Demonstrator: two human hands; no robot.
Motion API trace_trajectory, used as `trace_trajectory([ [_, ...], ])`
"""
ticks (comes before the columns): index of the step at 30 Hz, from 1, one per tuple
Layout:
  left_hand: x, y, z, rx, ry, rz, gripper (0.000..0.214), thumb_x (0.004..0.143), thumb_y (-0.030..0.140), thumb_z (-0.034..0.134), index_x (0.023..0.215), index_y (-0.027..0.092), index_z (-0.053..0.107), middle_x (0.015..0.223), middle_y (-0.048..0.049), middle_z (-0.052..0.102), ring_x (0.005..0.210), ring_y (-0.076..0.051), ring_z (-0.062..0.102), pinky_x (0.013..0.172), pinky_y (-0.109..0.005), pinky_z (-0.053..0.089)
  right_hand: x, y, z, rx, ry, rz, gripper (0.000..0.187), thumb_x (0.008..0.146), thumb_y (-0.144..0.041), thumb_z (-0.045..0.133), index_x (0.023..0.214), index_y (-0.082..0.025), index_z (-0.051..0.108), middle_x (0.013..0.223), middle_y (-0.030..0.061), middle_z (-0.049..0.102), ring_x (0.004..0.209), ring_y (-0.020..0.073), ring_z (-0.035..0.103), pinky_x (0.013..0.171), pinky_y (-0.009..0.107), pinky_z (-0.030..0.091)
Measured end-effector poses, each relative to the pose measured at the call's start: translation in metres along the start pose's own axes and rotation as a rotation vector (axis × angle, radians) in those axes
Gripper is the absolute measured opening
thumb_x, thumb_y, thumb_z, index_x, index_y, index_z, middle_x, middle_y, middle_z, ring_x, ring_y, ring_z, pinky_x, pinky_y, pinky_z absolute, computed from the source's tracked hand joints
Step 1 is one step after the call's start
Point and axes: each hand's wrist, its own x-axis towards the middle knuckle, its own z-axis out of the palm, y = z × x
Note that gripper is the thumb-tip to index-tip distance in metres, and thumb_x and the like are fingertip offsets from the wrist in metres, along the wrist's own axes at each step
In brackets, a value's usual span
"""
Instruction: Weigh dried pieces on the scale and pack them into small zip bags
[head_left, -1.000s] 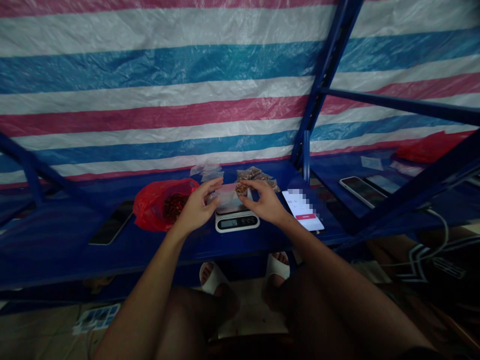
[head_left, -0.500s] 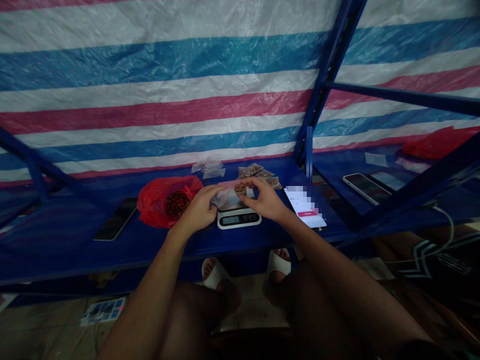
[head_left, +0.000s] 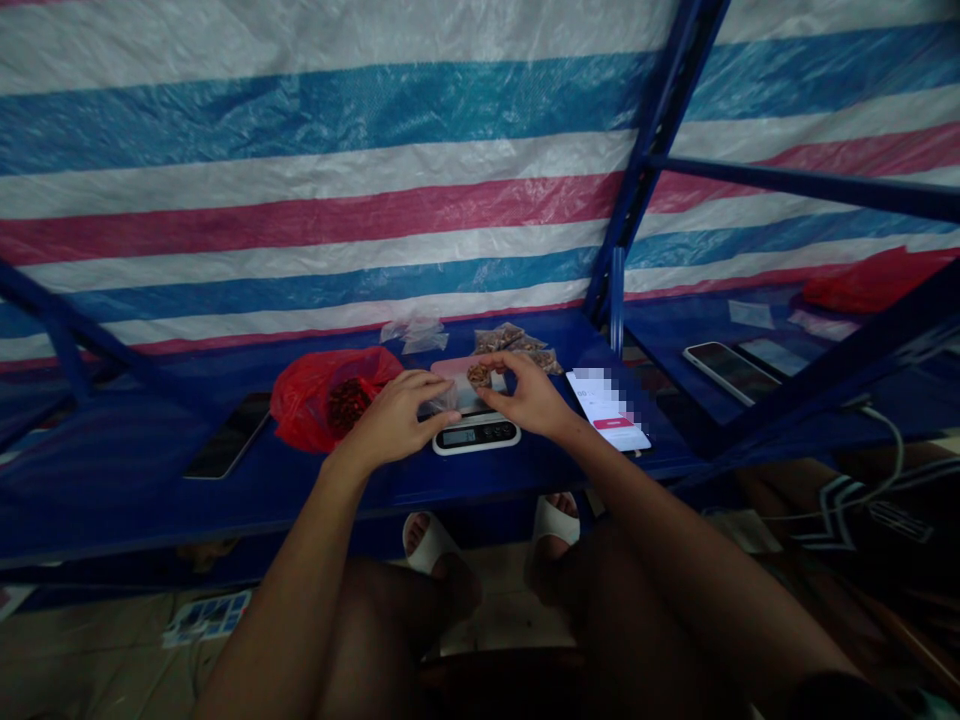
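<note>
Over a small white kitchen scale (head_left: 475,437) with a lit display, my two hands hold a clear plastic bag (head_left: 478,376) with brown dried pieces bunched at its right end. My right hand (head_left: 527,395) curls thumb and fingers round that filled end. My left hand (head_left: 401,415) has its thumb and fingers about the flat, see-through end of the bag. Left of the scale lies an open red plastic bag (head_left: 304,400) holding a heap of dark reddish-brown pieces (head_left: 346,405), partly behind my left hand. Behind my right hand lie several filled clear bags (head_left: 536,352).
Clear plastic bags (head_left: 416,332) lie at the back of the blue shelf (head_left: 405,486). A dark phone (head_left: 229,440) is at left, a lit phone (head_left: 609,412) at right. A blue upright (head_left: 617,300) rises at right; beyond it are more phones (head_left: 721,372) and a red bag (head_left: 874,280).
My left hand has shifted slightly, its thumb now stretched right over the scale's near edge. The right hand stays round the filled end of the bag. The view has tilted a little.
</note>
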Motion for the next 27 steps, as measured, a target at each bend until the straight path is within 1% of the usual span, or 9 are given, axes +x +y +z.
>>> trace_trajectory([
  [2,0.000,0.000,0.001,-0.026,0.004,-0.015,0.060,0.093,0.057,0.080,0.143,0.024,0.079,0.147,-0.0170,0.073,0.141,-0.041,0.065,0.125,-0.061,0.050,0.000,0.000,0.000,0.003,-0.001,0.000,0.033,0.087,-0.029,0.082,0.120,-0.025,0.078,0.122,0.0091,0.083,0.117,0.0325,0.074,0.107,0.052,0.056],
  [5,0.000,0.001,0.002,-0.061,0.035,-0.024,0.079,0.085,0.050,0.090,0.155,0.023,0.069,0.150,-0.0168,0.069,0.140,-0.040,0.066,0.123,-0.056,0.053,0.000,-0.002,0.000,0.016,-0.016,-0.021,0.033,0.087,-0.029,0.082,0.120,-0.025,0.078,0.123,0.0087,0.082,0.117,0.0319,0.074,0.108,0.051,0.056],
  [8,0.002,0.000,0.003,-0.081,0.069,-0.014,0.083,0.085,0.042,0.090,0.161,0.024,0.063,0.146,-0.0133,0.069,0.136,-0.035,0.068,0.121,-0.053,0.055,0.000,-0.002,0.000,0.039,-0.038,-0.059,0.033,0.088,-0.028,0.081,0.120,-0.025,0.078,0.122,0.0080,0.082,0.113,0.0305,0.075,0.106,0.049,0.056],
  [10,0.003,-0.002,0.004,-0.087,0.091,-0.011,0.083,0.086,0.040,0.089,0.162,0.023,0.062,0.149,-0.0134,0.068,0.138,-0.034,0.068,0.122,-0.053,0.055,0.000,-0.002,0.000,0.050,-0.052,-0.086,0.034,0.087,-0.026,0.080,0.121,-0.024,0.078,0.122,0.0079,0.083,0.111,0.0301,0.075,0.105,0.049,0.056],
  [13,0.003,-0.003,0.006,-0.087,0.111,-0.020,0.081,0.087,0.039,0.088,0.161,0.018,0.063,0.157,-0.0173,0.068,0.136,-0.035,0.070,0.121,-0.055,0.056,0.000,-0.001,0.002,0.053,-0.077,-0.107,0.036,0.086,-0.023,0.081,0.121,-0.024,0.078,0.124,0.0081,0.083,0.114,0.0302,0.075,0.106,0.049,0.055],
  [16,0.003,-0.003,0.007,-0.086,0.104,-0.038,0.077,0.088,0.037,0.089,0.158,0.017,0.066,0.150,-0.0175,0.074,0.126,-0.035,0.076,0.116,-0.054,0.060,0.001,0.000,0.003,0.065,-0.083,-0.117,0.036,0.086,-0.021,0.080,0.122,-0.024,0.078,0.125,0.0082,0.083,0.116,0.0304,0.075,0.107,0.049,0.055],
  [19,0.004,-0.003,0.007,-0.060,0.099,-0.035,0.082,0.082,0.034,0.096,0.156,0.018,0.067,0.147,-0.0167,0.077,0.126,-0.036,0.077,0.113,-0.052,0.061,0.001,0.001,0.001,0.060,-0.066,-0.126,0.034,0.086,-0.020,0.080,0.120,-0.024,0.078,0.123,0.0080,0.083,0.114,0.0302,0.075,0.105,0.048,0.056],
  [24,0.006,0.001,0.005,0.108,0.062,-0.027,0.083,0.077,0.035,0.102,0.153,0.020,0.071,0.141,-0.0181,0.079,0.128,-0.041,0.076,0.114,-0.057,0.059,0.001,0.001,-0.002,0.046,-0.057,-0.129,0.031,0.087,-0.023,0.079,0.118,-0.023,0.079,0.121,0.0079,0.083,0.111,0.0295,0.075,0.104,0.047,0.056],
  [27,0.007,0.009,0.003,0.198,0.055,-0.027,0.086,0.077,0.040,0.102,0.154,0.018,0.070,0.147,-0.0207,0.076,0.134,-0.044,0.073,0.116,-0.060,0.057,0.001,0.002,-0.001,0.044,-0.051,-0.131,0.032,0.086,-0.022,0.079,0.118,-0.023,0.079,0.120,0.0081,0.083,0.110,0.0295,0.075,0.104,0.047,0.056],
])
